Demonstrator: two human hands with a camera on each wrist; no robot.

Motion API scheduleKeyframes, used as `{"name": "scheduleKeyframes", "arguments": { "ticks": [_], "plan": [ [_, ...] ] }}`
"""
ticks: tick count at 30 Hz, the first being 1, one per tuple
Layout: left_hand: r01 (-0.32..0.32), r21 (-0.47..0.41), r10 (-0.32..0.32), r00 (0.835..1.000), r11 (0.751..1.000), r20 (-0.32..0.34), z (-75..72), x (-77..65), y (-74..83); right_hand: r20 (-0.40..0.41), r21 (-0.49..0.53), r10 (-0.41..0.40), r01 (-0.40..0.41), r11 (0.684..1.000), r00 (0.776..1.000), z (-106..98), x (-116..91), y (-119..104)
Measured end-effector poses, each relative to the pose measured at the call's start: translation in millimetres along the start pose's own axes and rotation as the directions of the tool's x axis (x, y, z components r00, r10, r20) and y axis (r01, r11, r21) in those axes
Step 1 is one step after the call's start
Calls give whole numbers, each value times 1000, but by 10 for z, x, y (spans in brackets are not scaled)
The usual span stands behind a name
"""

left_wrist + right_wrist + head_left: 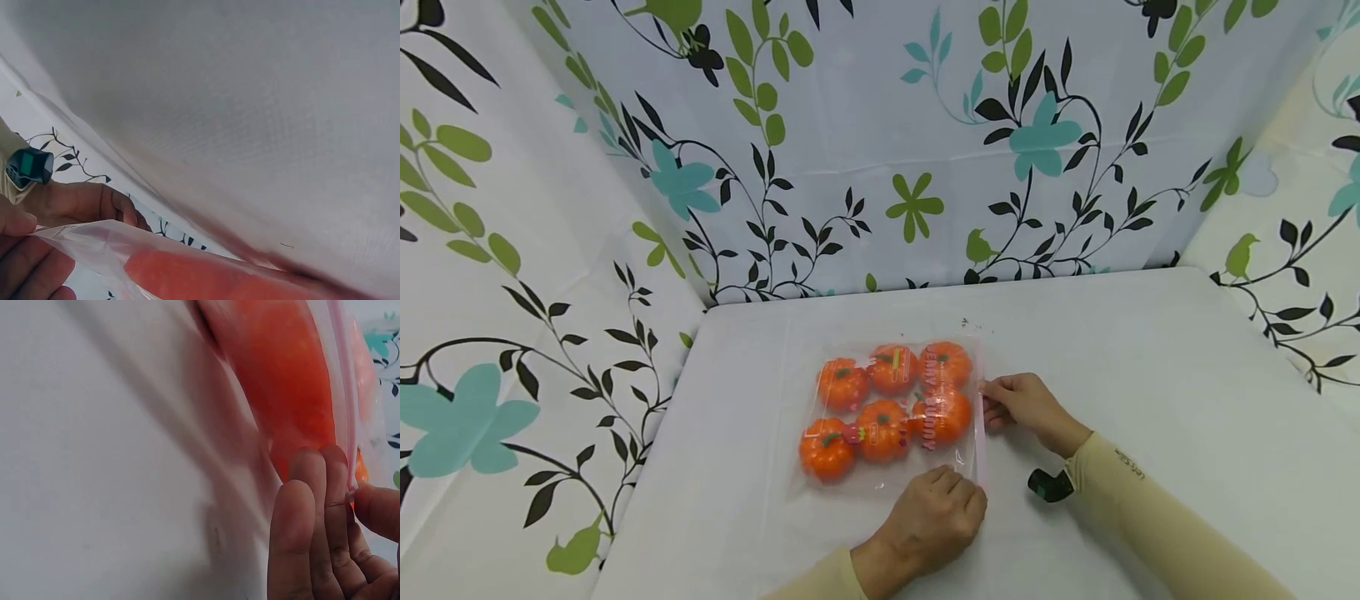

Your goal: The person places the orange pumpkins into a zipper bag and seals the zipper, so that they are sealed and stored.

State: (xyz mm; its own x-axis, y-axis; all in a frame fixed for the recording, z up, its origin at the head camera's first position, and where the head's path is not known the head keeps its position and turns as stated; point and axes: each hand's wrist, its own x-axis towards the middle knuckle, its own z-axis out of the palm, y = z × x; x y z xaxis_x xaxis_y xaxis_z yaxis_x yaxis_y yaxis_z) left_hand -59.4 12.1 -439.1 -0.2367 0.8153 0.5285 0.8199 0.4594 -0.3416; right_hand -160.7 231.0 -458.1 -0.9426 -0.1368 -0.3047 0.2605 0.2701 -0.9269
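Observation:
A clear plastic zip bag (pixel 868 473) lies on the table with several small orange pumpkins (pixel 883 430) inside. Pink lettering runs across its front, and a pink zip strip (pixel 345 394) lines its right edge. My left hand (pixel 934 521) pinches the near right corner of the bag between thumb and fingers; in the left wrist view the held film (pixel 94 234) is drawn to a point. Farther up that edge, my right hand (pixel 1026 408) pinches the end of the zip strip, as the right wrist view shows, its other fingers (pixel 292 512) behind the film.
The white table (pixel 1112 358) extends on all sides of the bag. A cloth printed with leaves and flowers (pixel 850 167) hangs behind the table and at both sides. A small dark camera (pixel 1049 485) sits at my right wrist.

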Motion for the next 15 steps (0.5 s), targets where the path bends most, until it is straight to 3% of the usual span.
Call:
{"name": "scheduleKeyframes", "arguments": {
  "ticks": [7, 15],
  "plan": [
    [21, -52, -27, 992, 998, -123, 1, -27, -10, -42, 8, 36, -36, 999, 998, -145, 157, -90],
    [45, -153, -61, 993, 987, -102, -38, -73, 11, -85, -13, 60, -62, 998, 995, -330, 277, -182]
  ]
}}
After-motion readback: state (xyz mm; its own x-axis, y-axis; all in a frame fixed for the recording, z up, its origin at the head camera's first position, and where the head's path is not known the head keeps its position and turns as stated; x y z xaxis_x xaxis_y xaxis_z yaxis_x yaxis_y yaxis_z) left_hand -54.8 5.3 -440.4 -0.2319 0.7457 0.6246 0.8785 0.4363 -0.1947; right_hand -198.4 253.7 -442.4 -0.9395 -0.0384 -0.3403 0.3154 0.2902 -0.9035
